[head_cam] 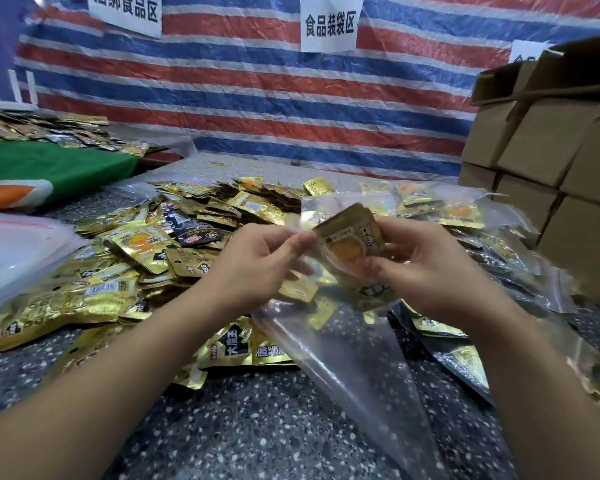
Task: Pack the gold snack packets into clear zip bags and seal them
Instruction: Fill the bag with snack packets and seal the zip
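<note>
A big heap of gold snack packets (146, 258) covers the speckled table (274, 427) on the left and middle. My right hand (426, 268) grips a small stack of gold packets (352, 245) held upright at the centre. My left hand (260, 261) pinches the edge of a clear zip bag (354, 358) right beside that stack. The bag hangs down from my hands to the table in front of me. Whether the stack sits inside the bag's mouth is unclear.
Filled clear bags with gold packets (458, 209) lie at the right. Stacked cardboard boxes (548, 161) stand at the far right. A pile of empty clear bags (18, 251) lies at the left, a green cloth (49, 168) behind it. A striped tarp (257, 98) forms the back wall.
</note>
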{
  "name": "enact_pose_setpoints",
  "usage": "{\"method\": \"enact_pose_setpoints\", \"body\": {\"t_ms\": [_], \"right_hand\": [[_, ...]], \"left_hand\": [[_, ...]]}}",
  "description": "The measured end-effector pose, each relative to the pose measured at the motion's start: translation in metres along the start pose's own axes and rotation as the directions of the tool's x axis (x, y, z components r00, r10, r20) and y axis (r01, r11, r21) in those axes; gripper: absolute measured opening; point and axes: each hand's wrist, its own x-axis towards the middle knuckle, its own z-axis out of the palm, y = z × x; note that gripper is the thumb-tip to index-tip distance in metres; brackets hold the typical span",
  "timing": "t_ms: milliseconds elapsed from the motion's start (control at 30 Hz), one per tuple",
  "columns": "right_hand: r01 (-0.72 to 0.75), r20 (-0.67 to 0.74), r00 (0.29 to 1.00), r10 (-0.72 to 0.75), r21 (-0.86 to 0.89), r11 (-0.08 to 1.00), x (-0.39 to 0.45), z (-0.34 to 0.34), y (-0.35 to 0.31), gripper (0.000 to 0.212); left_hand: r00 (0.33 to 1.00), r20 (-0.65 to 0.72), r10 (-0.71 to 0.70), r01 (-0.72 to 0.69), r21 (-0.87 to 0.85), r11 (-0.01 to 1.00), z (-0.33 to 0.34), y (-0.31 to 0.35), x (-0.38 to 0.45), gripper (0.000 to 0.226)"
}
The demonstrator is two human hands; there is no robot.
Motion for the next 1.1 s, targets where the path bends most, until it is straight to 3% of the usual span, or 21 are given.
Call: {"method": "enact_pose_setpoints", "body": {"t_ms": [200, 367, 600, 800, 933, 1100], "right_hand": [[-0.021, 0.099, 0.994, 0.036, -0.156, 0.987, -0.001, 0.012, -0.001, 0.033], [-0.082, -0.028, 0.996, 0.08, -0.102, 0.991, 0.001, 0.015, 0.005, 0.036], [0.01, -0.084, 0.996, -0.028, -0.21, 0.978, 0.003, 0.022, 0.008, 0.018], [0.191, -0.175, 0.957, -0.232, -0.223, 0.956, 0.002, 0.016, -0.001, 0.017], [0.261, -0.242, 0.91, -0.337, -0.298, 0.918, 0.005, 0.02, -0.001, 0.011], [0.287, -0.26, 0.904, -0.34, -0.22, 0.932, 0.01, 0.021, -0.006, 0.009]], "left_hand": [[0.995, 0.061, 0.079, -0.08, 0.02, 0.997, 0.007, -0.002, -0.004, 0.021], [0.993, 0.085, 0.086, -0.082, -0.046, 0.996, 0.004, 0.004, -0.003, 0.028], [0.997, -0.052, 0.06, -0.052, 0.134, 0.99, 0.0, 0.001, 0.0, 0.034], [0.997, -0.058, -0.058, 0.05, -0.136, 0.989, -0.008, 0.012, 0.0, 0.044], [0.995, -0.096, -0.031, 0.019, -0.132, 0.991, -0.01, 0.019, -0.001, 0.041], [0.993, -0.119, -0.022, -0.001, -0.19, 0.982, -0.014, 0.023, -0.002, 0.04]]}}
